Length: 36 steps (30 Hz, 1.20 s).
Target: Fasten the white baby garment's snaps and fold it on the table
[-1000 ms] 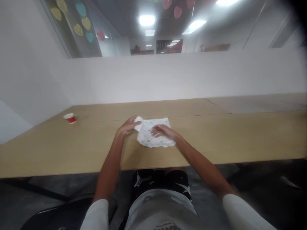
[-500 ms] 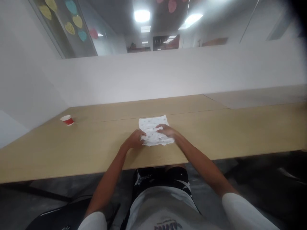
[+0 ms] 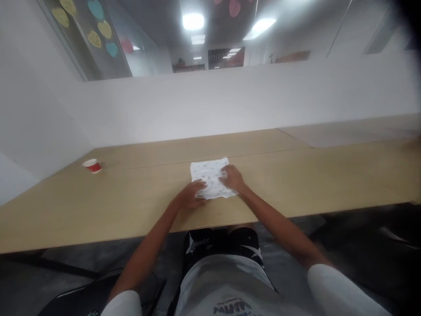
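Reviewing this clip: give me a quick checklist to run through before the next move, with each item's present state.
White printed cloth lying flat on the wooden table: ok.
Right hand on the cloth: ok.
Left hand at the cloth's near edge, touching it: ok.
Red-and-white paper cup well apart from both hands: ok.
Whether the cloth is folded in layers: cannot tell.

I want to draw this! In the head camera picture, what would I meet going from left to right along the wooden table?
small white paper cup with a red band → person's left hand → white patterned napkin → person's right hand
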Tool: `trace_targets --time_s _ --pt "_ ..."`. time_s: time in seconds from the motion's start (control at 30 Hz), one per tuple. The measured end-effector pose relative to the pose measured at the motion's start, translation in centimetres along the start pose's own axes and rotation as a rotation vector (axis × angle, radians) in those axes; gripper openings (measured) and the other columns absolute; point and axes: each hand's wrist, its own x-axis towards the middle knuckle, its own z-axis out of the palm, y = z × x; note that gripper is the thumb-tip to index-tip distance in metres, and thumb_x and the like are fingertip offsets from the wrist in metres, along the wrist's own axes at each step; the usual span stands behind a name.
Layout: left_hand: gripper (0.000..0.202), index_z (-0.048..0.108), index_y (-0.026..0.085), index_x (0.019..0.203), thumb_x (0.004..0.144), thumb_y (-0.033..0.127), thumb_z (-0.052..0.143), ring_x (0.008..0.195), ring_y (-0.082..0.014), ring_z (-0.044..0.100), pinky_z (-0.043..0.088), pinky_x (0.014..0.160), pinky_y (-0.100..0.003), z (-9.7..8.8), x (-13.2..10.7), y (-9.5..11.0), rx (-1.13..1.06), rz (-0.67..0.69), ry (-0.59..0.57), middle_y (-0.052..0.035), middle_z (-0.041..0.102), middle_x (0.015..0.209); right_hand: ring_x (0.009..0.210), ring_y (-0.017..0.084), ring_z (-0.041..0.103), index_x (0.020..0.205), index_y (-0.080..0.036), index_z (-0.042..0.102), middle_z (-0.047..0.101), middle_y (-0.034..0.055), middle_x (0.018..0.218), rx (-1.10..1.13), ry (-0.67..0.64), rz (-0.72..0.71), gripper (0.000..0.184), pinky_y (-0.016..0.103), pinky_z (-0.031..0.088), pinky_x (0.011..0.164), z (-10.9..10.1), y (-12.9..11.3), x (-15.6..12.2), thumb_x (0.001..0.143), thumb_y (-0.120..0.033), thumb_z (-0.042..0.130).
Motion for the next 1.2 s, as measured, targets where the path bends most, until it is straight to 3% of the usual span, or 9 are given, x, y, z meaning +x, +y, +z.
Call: trace_targets --time_s 0.13,0.27,0.3,0.4,0.53,0.67,0.8,0.93,1.2 --pt "0.097 0.016 0.011 0.158 0.090 0.064 0.060 0.150 -0.0294 0.007 0.011 0.125 -0.044 0.8 -1.8 2.3 0.059 -0.048 -0.213 -0.0117 0.010 0.161 0.144 0.030 0.027 0.153 -0.014 0.040 0.027 0.0117 0.155 0.005 -0.392 -0.419 0.078 0.045 0.026 0.121 -2.8 1.2 -5.5 0.092 -0.054 0.068" --pt "0.112 0.012 0.017 0.159 0.078 0.056 0.079 0.150 -0.0280 0.006 0.011 0.126 -0.042 1.5 -5.7 6.3 0.063 0.019 -0.238 -0.0067 0.007 0.162 0.148 0.034 0.013 0.162 -0.015 0.018 0.009 0.0125 0.159 -0.094 -0.449 -0.509 0.119 0.050 0.018 0.123 -5.7 0.4 -13.8 0.076 -0.077 0.073" --pt "0.102 0.015 0.018 0.159 0.082 0.044 0.076 0.150 -0.0262 0.007 0.012 0.126 -0.041 1.6 -6.7 7.4 0.052 0.028 -0.238 -0.0044 0.009 0.162 0.148 0.034 0.013 0.162 -0.015 0.019 0.011 0.0123 0.159 -0.098 -0.436 -0.538 0.117 0.051 0.020 0.122 -6.3 -0.1 -15.6 0.076 -0.073 0.075" --pt "0.064 0.040 0.026 0.151 0.088 0.010 0.045 0.146 -0.0191 0.023 0.022 0.123 -0.037 1.5 -8.7 9.7 -0.035 0.031 -0.195 0.0027 0.031 0.155 0.142 0.028 0.033 0.149 -0.016 0.048 0.038 0.0097 0.149 -0.005 -0.348 -0.592 0.053 0.044 0.033 0.118 -7.7 -1.3 -18.3 0.099 -0.034 0.055" --pt "0.038 0.069 0.024 0.122 0.096 0.023 0.042 0.109 -0.0233 0.063 0.050 0.097 -0.036 -0.9 -7.3 9.1 -0.279 -0.149 -0.045 -0.0027 0.065 0.121 0.098 0.019 0.065 0.118 -0.018 0.071 0.066 0.0055 0.113 0.315 -0.244 -0.406 0.033 0.031 0.052 0.088 -9.6 -0.9 -14.5 0.104 -0.029 0.043" --pt "0.046 0.071 0.013 0.112 0.087 0.052 0.064 0.099 -0.0291 0.065 0.053 0.086 -0.038 -4.0 -1.9 4.2 -0.524 -0.263 0.221 -0.0124 0.067 0.114 0.076 0.018 0.062 0.090 -0.010 0.074 0.068 0.0069 0.093 0.562 -0.288 -0.171 0.044 0.023 0.045 0.063 -9.4 1.2 -6.1 0.093 -0.052 0.062" --pt "0.068 0.069 0.010 0.106 0.065 0.063 0.081 0.103 -0.0316 0.063 0.050 0.090 -0.040 -4.4 3.0 -1.3 -0.712 -0.378 0.238 -0.0168 0.067 0.111 0.075 0.018 0.061 0.086 -0.008 0.073 0.067 0.0074 0.087 0.596 -0.337 0.049 0.040 0.021 0.042 0.060 -5.3 3.6 0.3 0.080 -0.048 0.071" --pt "0.080 0.063 0.010 0.111 0.054 0.062 0.086 0.111 -0.0323 0.060 0.047 0.096 -0.042 -2.1 3.9 -4.4 -0.812 -0.489 0.286 -0.0188 0.064 0.117 0.083 0.019 0.063 0.092 -0.010 0.073 0.068 0.0070 0.092 0.556 -0.099 0.138 0.023 0.023 0.046 0.069 -1.4 5.5 1.7 0.082 -0.029 0.064" --pt "0.036 0.067 0.014 0.093 0.064 0.034 0.063 0.084 -0.0248 0.063 0.050 0.073 -0.035 -0.9 3.1 -5.0 -0.427 -0.354 0.288 -0.0094 0.068 0.096 0.100 0.021 0.060 0.099 -0.013 0.073 0.066 0.0090 0.106 0.236 -0.009 -0.014 0.020 0.033 0.048 0.094 -0.9 6.2 0.5 0.081 -0.021 0.068"
